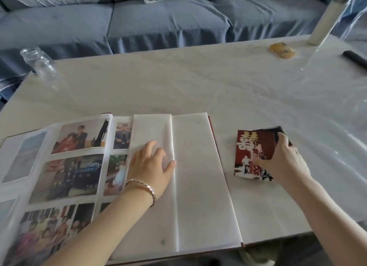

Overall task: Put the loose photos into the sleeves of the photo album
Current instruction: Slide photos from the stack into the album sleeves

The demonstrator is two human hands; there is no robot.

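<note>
The photo album [198,186] lies open at the table's near edge. Its left page holds several photos in sleeves, and its right side shows blank white pages. My left hand [151,164], with a bracelet on the wrist, rests flat with spread fingers on the white page beside the filled sleeves. To the right of the album a small stack of loose photos [252,152] lies on the table, the top one red with a gold character. My right hand [282,158] grips that stack, thumb on the top photo and fingers curled over its far edge.
The pale marble table [198,83] carries a clear glass jar [39,63] at the far left, a yellowish packet [281,49], a tall white roll [327,21] and a black object [355,60] at the far right. A blue sofa [158,21] stands behind.
</note>
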